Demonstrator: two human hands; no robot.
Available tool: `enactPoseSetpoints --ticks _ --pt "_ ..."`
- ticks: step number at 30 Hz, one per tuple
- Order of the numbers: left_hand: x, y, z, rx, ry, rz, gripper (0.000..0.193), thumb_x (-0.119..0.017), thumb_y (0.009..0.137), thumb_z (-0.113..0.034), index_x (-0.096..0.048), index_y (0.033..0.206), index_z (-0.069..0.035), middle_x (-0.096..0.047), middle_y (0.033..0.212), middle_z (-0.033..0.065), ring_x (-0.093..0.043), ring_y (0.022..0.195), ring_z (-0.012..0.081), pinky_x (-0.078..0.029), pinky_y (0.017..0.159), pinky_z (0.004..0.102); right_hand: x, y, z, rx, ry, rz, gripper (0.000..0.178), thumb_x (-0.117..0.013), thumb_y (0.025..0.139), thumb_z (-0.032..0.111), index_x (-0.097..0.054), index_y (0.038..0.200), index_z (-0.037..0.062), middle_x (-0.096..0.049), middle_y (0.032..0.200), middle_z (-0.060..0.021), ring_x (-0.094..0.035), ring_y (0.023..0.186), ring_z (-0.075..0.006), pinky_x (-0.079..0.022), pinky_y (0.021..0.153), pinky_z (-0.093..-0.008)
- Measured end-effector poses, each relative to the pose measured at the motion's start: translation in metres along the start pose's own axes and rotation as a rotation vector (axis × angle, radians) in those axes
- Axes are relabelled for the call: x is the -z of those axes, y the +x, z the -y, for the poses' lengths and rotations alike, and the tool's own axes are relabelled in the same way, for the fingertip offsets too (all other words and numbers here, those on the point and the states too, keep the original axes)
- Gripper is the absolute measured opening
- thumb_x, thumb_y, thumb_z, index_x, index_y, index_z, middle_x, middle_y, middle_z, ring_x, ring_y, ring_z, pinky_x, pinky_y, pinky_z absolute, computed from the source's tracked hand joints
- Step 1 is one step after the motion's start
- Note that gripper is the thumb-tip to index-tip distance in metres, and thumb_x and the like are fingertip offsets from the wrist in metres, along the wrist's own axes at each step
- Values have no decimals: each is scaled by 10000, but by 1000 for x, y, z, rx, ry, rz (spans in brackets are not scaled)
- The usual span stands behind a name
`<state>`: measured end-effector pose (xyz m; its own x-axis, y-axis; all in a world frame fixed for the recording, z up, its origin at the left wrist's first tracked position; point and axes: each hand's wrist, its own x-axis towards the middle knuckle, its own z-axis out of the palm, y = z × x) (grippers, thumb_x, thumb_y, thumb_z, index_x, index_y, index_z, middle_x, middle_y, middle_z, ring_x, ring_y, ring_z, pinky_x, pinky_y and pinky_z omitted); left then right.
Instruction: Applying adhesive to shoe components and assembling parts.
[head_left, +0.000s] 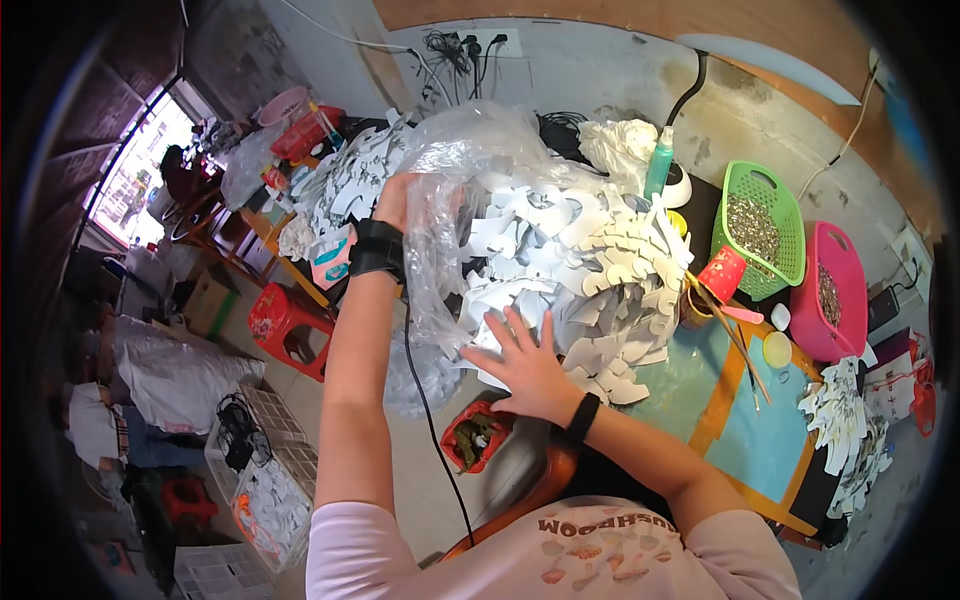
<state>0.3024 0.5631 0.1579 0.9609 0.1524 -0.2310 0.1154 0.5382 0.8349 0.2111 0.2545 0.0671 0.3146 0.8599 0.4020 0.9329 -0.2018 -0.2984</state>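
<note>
A large heap of white, curved cut-out pieces [560, 250] covers the middle of the table. Over its left and far side lies a clear plastic bag [435, 270], crumpled and partly around the pieces. My left hand [402, 198], with a black band at the wrist, reaches to the far left of the heap. Clear plastic blurs its fingers, so their grip does not show. Fingers spread, my right hand [535, 372] rests against the near edge of the heap, holding nothing. It also wears a black wristband.
Right of the heap stand a green bottle [659, 165], a red cup [722, 272], a green basket [762, 230] and a pink basket [828, 290]. A red stool [290, 328] and a crate [265, 480] are at left. A black cable [425, 400] hangs near my left arm.
</note>
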Motion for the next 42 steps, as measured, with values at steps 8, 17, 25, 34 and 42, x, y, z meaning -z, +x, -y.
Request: enactPoseSetpoints --ticks 8,17,25,34,42 --pt "29 -11 -37 -251 501 -125 313 -593 785 -131 -567 1034 57 -636 899 127 -630 734 251 -531 681 357 -7 15 -44 75 -105 -159 216 -550 746 90 -623 947 126 -526 873 -56 -529 976 -258 -264 1062 -589" --pt "-26 -40 -1 -1046 2398 -159 697 -520 798 8 -442 1316 -453 -333 1466 137 -317 1365 274 -158 1112 555 8 6 -82 -104 -211 -175 252 -668 675 135 -611 917 94 -527 870 -83 -525 993 -273 -260 1086 -536" --pt "-28 17 2 -941 2544 -371 431 -561 824 -151 -563 1247 -236 -280 1503 46 -248 1391 215 -104 1109 600 37 42 -50 -110 -193 -167 947 -865 484 311 -440 1328 237 -289 1434 -103 -205 1369 -361 -144 1012 -729" --pt "-78 55 23 -1611 2414 318 199 -566 768 -140 -636 952 -109 -588 1111 104 -554 1068 292 -417 938 465 6 55 -92 -95 -201 183 713 -765 509 595 -648 1130 264 -614 1037 -70 -462 1155 -332 -146 1003 -729" --pt "-30 114 81 -805 2133 222 749 -750 677 -182 -439 1357 -233 -562 1151 147 -527 1112 355 -441 924 446 7 28 -86 103 -299 -32 460 -785 573 380 -645 977 211 -568 998 -39 -501 1087 -288 -209 1018 -683"
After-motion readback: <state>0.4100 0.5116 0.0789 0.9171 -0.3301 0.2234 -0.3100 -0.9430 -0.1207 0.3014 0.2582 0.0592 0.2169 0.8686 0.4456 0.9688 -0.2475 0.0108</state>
